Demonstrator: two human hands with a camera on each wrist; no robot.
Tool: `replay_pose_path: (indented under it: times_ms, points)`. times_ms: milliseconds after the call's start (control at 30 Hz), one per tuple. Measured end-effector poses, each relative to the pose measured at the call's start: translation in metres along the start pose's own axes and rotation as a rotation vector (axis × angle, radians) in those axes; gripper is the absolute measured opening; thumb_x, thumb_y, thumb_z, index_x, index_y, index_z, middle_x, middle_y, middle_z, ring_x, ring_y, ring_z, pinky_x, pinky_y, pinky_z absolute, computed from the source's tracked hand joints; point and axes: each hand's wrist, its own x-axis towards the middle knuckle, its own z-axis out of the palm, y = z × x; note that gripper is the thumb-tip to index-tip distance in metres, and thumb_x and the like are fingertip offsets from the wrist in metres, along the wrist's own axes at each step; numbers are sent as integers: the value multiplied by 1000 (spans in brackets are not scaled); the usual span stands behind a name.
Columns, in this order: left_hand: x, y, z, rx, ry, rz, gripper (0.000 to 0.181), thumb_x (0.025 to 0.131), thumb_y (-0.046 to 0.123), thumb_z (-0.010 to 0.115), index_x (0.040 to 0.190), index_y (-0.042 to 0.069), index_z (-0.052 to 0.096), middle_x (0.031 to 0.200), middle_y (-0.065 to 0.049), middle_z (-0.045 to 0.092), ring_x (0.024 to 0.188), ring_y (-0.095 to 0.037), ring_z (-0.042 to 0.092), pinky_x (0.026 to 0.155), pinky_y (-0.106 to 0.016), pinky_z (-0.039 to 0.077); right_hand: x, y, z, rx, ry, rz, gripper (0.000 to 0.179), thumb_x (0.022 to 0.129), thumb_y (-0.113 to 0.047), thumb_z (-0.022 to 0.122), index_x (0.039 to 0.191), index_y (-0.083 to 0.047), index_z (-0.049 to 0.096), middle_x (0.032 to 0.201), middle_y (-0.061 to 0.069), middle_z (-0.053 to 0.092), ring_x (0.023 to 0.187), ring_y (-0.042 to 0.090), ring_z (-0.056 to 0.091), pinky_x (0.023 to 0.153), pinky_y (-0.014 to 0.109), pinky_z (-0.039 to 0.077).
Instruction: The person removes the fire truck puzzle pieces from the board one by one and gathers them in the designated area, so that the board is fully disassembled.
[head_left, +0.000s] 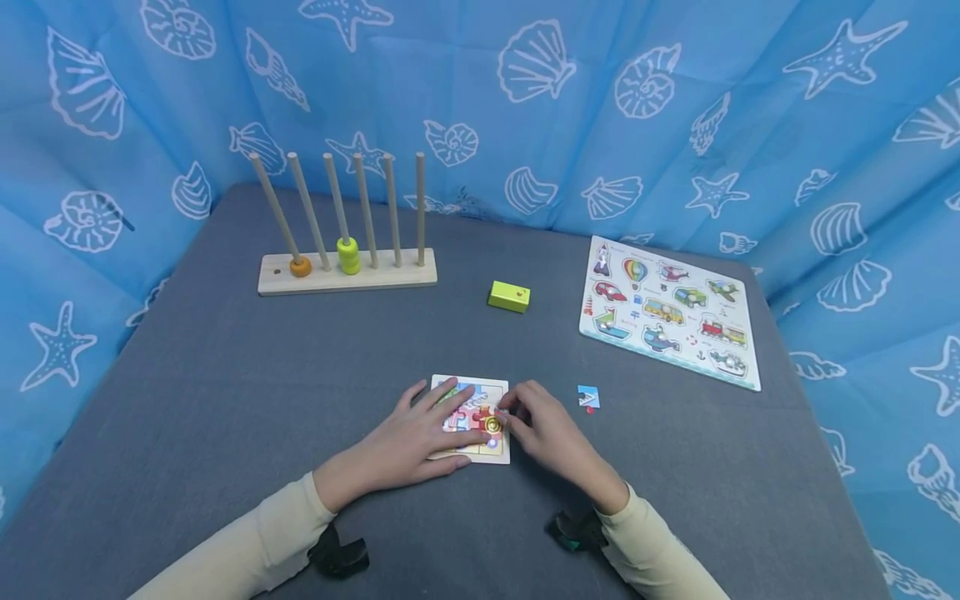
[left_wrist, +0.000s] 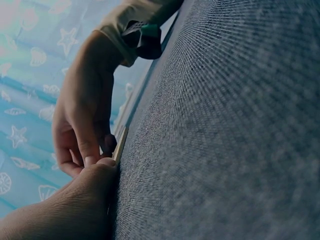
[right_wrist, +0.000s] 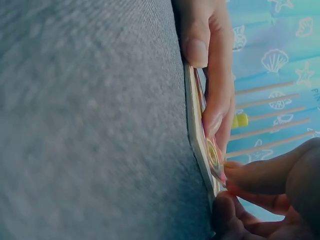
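Observation:
A small square jigsaw puzzle board (head_left: pixel 500 458) with a pale wooden rim lies on the grey cloth in the head view. My left hand (head_left: pixel 408 440) rests across its left part, fingers spread over the pieces and hiding much of the picture. At the board's right edge my right hand (head_left: pixel 553 432) pinches a jigsaw piece (right_wrist: pixel 213 154) with a yellow ringed circle. In the right wrist view that piece tilts up from the board, with a left fingertip close to its other end. A loose blue-and-white jigsaw piece (head_left: pixel 588 397) lies to the right of my right hand.
A wooden peg stand (head_left: pixel 405 277) with upright rods, one orange bead and green beads stands at the back left. A yellow-green block (head_left: pixel 509 297) sits behind the board. At the back right lies a vehicle picture board (head_left: pixel 637 310). Blue shell-print curtain (head_left: pixel 480 100) surrounds the table.

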Motion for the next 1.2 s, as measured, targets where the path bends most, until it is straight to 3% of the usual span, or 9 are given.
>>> replay_pose_path:
  times_ms: [167, 333, 600, 800, 1033, 1200]
  points:
    - [0, -1, 0, 6, -5, -3, 45, 98, 56, 37, 143, 47, 38, 161, -2, 16, 148, -26, 8, 109, -63, 16, 1, 0, 2, 56, 7, 19, 7, 92, -13, 65, 98, -12, 61, 86, -5, 56, 72, 8, 50, 63, 23, 44]
    - [0, 0, -1, 22, -15, -9, 46, 98, 57, 36, 143, 48, 36, 161, -2, 16, 148, -27, 9, 109, -63, 18, 5, -1, 5, 116, 25, 97, 5, 93, -12, 63, 97, -13, 61, 83, -3, 57, 69, 10, 50, 60, 23, 42]
    - [1, -1, -3, 64, 4, -4, 46, 98, 57, 37, 143, 48, 37, 160, -2, 20, 148, -27, 12, 109, -62, 20, 13, -6, 7, 123, 45, 158, 4, 92, -11, 63, 95, -13, 62, 81, -3, 58, 67, 11, 50, 57, 23, 40]
    - [0, -1, -2, 73, 9, -7, 46, 98, 57, 37, 143, 47, 38, 159, -2, 21, 147, -27, 13, 108, -62, 21, 14, -6, 5, 148, 7, 171, 4, 92, -12, 63, 95, -13, 61, 79, -3, 57, 66, 11, 50, 56, 22, 39]
    - [0, 0, -1, 37, 2, -1, 46, 98, 57, 37, 143, 49, 36, 160, -2, 19, 148, -28, 12, 109, -62, 19, 9, -1, -16, 228, -57, 188, 7, 92, -16, 65, 97, -13, 62, 83, 0, 59, 67, 13, 51, 58, 24, 40]
    - [0, 0, 0, 23, 2, 6, 46, 98, 57, 37, 143, 49, 36, 160, -2, 18, 147, -29, 12, 109, -63, 18, -5, 18, -41, 225, -64, 216, 10, 91, -19, 66, 97, -11, 63, 84, 2, 60, 68, 13, 52, 60, 25, 42]
